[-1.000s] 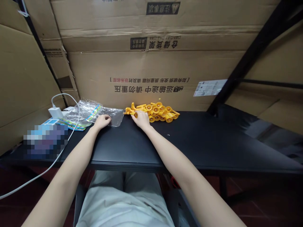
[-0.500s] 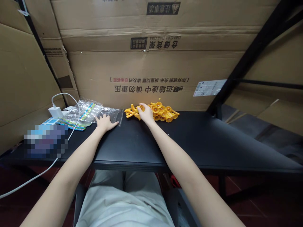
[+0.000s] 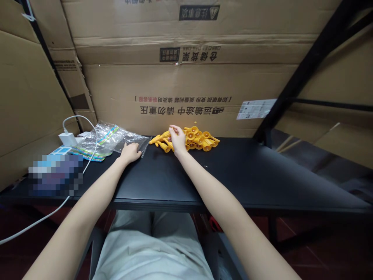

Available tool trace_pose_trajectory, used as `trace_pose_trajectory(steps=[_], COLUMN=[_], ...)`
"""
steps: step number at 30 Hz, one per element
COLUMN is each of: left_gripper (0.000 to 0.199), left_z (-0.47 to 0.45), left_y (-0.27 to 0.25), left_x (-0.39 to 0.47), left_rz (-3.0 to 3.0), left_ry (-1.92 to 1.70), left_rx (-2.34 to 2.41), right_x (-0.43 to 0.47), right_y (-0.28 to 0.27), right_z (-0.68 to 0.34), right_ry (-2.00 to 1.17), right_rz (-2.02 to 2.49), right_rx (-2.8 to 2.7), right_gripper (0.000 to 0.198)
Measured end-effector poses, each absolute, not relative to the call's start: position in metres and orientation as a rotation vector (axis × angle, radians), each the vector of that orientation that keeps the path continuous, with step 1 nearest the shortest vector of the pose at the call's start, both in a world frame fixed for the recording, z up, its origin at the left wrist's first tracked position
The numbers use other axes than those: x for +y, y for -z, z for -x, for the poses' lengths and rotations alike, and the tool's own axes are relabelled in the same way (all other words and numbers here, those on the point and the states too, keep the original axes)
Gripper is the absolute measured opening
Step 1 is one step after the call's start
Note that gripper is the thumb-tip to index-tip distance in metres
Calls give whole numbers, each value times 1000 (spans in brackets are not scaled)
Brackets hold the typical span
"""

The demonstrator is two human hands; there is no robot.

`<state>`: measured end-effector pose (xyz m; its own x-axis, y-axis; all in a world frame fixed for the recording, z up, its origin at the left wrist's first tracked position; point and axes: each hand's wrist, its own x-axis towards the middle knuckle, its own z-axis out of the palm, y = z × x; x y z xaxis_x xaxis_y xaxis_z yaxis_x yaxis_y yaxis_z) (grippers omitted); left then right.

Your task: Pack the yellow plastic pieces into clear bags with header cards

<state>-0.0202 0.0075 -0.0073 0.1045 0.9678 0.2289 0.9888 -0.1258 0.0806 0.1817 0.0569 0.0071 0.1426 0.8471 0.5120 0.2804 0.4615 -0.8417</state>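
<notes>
My right hand (image 3: 178,140) is at the left part of a heap of yellow plastic horn-shaped pieces (image 3: 199,139). Its thumb and fingers close on one yellow horn-shaped piece (image 3: 163,136), whose narrow end points left. Another piece (image 3: 164,147) lies just below it with its round mouth toward me. My left hand (image 3: 130,153) rests palm down at the near edge of a clear plastic bag (image 3: 126,140). Its fingers are bent and its thumb stands apart; whether they touch any fold of the bag is hard to make out.
At the left, a white charger (image 3: 67,139) with a white cable stands by colourful packaging (image 3: 96,154) and a blurred-out object (image 3: 55,175). A cardboard wall (image 3: 186,81) rises behind the black table (image 3: 233,182). A black metal post (image 3: 297,77) slants up at the right.
My left hand's spread fingers have bent and moved slightly right. The bag's right edge has shifted a little left. In my right hand, the yellow pieces have turned and spread slightly leftward.
</notes>
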Motion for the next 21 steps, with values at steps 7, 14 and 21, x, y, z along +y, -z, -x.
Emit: trace_pose_trajectory(steps=[7,14,21], left_gripper=[11,10,5], left_z=[26,31,34], left_y=[6,6,9], left_x=[9,10,13], left_rz=[2276,2179,2215], left_ry=[505,651,738], left_rx=[-2008,-2019,-1961], right_x=[37,33,42], right_y=[11,13,24], right_z=[-156,-161,-167], right_ry=[-964,-1000,-727], right_rz=[1001,1114,1095], right_rx=[-1436,-1564,-1892], right_gripper=[16,15,23])
